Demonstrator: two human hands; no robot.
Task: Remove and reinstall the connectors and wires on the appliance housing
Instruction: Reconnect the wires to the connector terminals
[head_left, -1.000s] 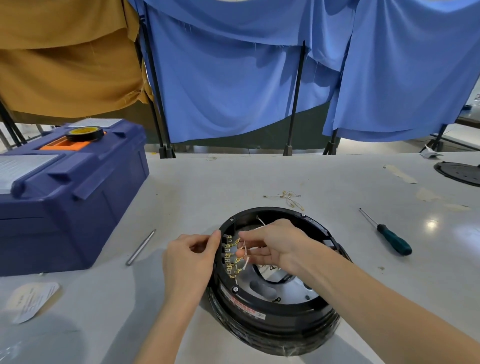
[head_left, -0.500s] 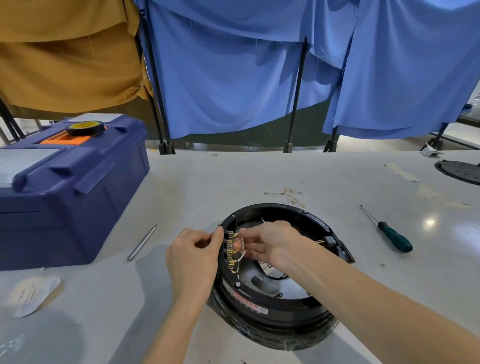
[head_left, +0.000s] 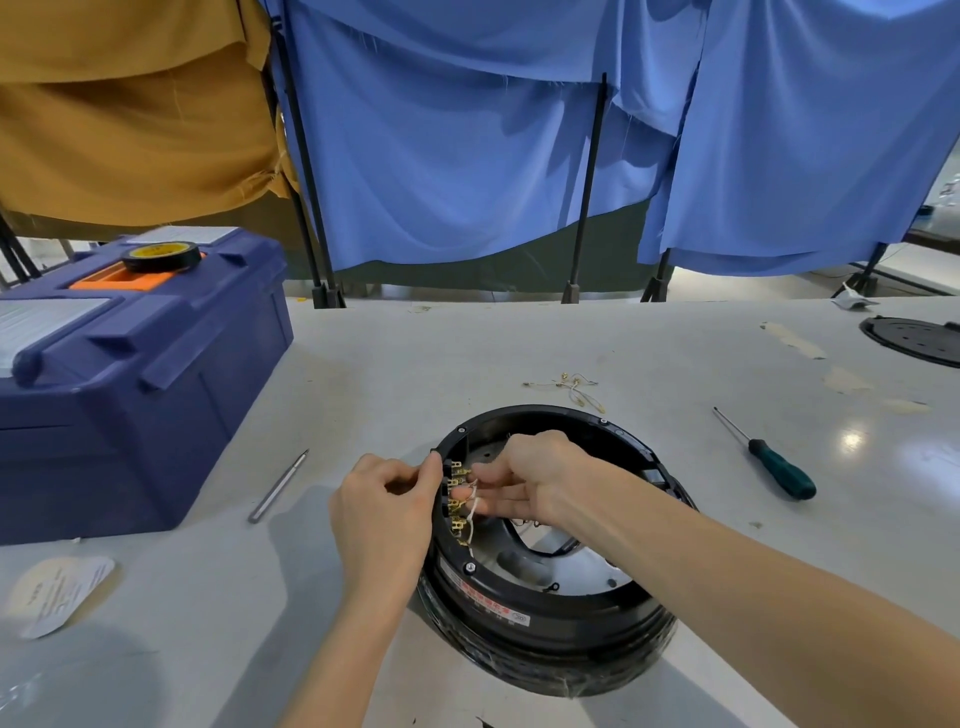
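A round black appliance housing (head_left: 550, 618) lies on the grey table in front of me. A row of brass terminals (head_left: 457, 499) runs along its left inner rim, with thin white wires (head_left: 471, 512) hanging from them. My left hand (head_left: 384, 514) pinches the outer left rim beside the terminals. My right hand (head_left: 530, 486) reaches inside the housing, its fingertips closed on a wire at the terminals. Loose wires with brass connectors (head_left: 571, 387) lie on the table behind the housing.
A dark blue toolbox (head_left: 119, 389) with a roll of tape (head_left: 161, 256) on top stands at the left. A metal rod (head_left: 278, 486) lies between toolbox and housing. At the right are a green-handled screwdriver (head_left: 774, 462) and a black round plate (head_left: 914, 340). A paper label (head_left: 57, 592) lies near left.
Both hands stay at the terminal row. My right hand has shifted slightly up along the terminals, and the view has tilted so the housing sits a little higher.
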